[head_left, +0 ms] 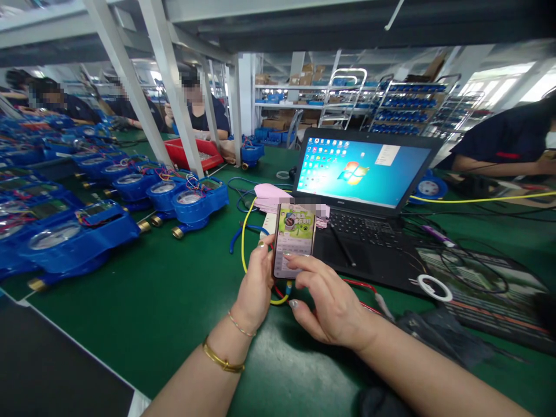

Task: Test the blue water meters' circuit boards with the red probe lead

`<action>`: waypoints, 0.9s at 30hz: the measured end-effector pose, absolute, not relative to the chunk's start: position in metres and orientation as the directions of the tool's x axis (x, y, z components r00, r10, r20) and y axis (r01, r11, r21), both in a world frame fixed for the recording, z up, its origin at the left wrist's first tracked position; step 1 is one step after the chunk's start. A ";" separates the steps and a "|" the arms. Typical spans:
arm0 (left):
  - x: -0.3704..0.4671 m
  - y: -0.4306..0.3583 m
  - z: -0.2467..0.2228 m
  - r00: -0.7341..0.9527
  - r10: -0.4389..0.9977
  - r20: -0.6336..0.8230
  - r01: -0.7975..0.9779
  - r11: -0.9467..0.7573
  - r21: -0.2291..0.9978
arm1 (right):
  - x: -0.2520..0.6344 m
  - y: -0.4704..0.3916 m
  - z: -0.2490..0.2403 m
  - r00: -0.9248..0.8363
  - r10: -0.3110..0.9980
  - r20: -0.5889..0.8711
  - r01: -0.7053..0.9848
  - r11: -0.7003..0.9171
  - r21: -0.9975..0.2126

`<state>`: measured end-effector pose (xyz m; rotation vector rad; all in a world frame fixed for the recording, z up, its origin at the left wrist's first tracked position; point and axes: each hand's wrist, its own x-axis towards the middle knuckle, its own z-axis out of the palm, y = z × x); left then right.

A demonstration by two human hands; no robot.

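My left hand [256, 281] is wrapped round a smartphone [296, 231], held upright over the bench with its lit screen facing me. The screen shows a green picture on top and what looks like a keyboard below. My right hand [328, 298] is in front of the phone's lower part, its fingers apart and a fingertip at the screen. Behind the phone stands an open laptop [347, 171] with a blue desktop showing. Pink papers [267, 197] lie between phone and laptop, and a black pen [342, 245] rests on the laptop's left palm rest.
Rows of blue water meters [78, 234] with brass ends cover the left of the green bench [174, 324]. A red bin [193, 153] stands behind a metal post. Cables, a white ring [434, 288] and dark cloth [443, 330] lie at right. Several people work nearby.
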<state>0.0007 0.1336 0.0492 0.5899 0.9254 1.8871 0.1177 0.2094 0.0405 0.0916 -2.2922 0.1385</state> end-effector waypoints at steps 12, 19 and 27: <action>-0.001 0.134 0.048 -0.457 0.889 0.039 -0.524 -0.304 0.796 | 0.118 0.209 0.041 -0.654 -0.029 0.756 -0.106 0.993 -0.054; -0.003 0.134 0.051 -0.518 0.855 -0.012 -0.536 -0.314 0.784 | 0.118 0.209 0.041 -0.631 -0.033 0.775 -0.088 0.996 -0.029; -0.007 0.134 0.051 -0.542 0.840 -0.028 -0.551 -0.329 0.767 | 0.119 0.212 0.041 -0.610 -0.002 0.792 -0.015 1.000 -0.009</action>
